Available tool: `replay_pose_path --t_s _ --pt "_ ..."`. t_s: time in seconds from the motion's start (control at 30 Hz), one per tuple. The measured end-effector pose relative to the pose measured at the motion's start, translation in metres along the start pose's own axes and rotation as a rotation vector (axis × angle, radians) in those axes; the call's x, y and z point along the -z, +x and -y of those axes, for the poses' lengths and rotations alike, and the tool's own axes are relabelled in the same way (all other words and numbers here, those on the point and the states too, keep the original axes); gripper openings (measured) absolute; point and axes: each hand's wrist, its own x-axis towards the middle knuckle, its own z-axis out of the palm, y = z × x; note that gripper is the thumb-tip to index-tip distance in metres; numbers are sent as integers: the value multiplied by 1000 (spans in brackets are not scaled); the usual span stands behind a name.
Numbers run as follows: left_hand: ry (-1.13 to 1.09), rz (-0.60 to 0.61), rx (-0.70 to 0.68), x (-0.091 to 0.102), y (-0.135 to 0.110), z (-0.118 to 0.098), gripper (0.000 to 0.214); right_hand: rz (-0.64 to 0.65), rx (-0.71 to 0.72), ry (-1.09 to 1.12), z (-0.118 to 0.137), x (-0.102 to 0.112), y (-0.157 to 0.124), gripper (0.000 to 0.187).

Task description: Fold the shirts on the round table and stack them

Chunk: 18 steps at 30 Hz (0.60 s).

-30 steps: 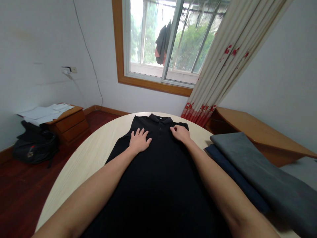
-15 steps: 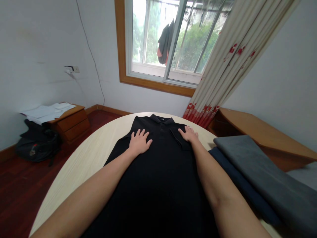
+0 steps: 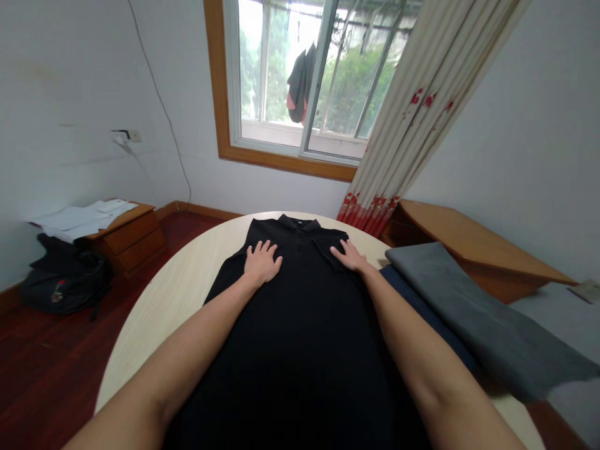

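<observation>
A black polo shirt [image 3: 300,325] lies flat along a round pale wooden table [image 3: 164,300], collar at the far end. My left hand [image 3: 261,262] rests open and flat on the shirt's left chest, fingers spread. My right hand [image 3: 349,256] lies open and flat on the right shoulder area, beside the chest pocket. Both forearms stretch over the shirt's body.
Folded grey cloth [image 3: 469,312] over dark blue cloth [image 3: 422,312] lies at the table's right. A wooden desk [image 3: 459,237] stands behind it, a curtain [image 3: 422,106] beside the window. At left stands a low wooden cabinet [image 3: 126,234] with papers, a black bag [image 3: 60,281] on the red floor.
My right hand slid outward from beside the collar placket to the shirt's right shoulder. My left hand stayed in place. The view shifted slightly.
</observation>
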Motion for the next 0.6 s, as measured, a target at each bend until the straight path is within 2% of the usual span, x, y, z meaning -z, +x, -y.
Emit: replay_pose_path --t_s 0.07,0.17,0.23,0.3,0.43,0.6 --pt "42 -70 -29 4 -3 -4 51 48 -5 -20 18 5 -34 70" --pt "127 -124 -154 12 -14 -12 45 -44 127 -105 37 12 -87 61" --pt "149 -107 -223 16 -25 -15 44 -61 214 -149 39 16 -118 57" --pt "134 -76 -227 19 -40 -16 44 -45 244 -167 32 19 -143 53" --pt "125 -5 -134 24 -67 -2 49 -47 158 -163 10 24 -168 50" --pt "192 74 20 36 -81 31 57 -42 54 -187 -7 34 -170 51"
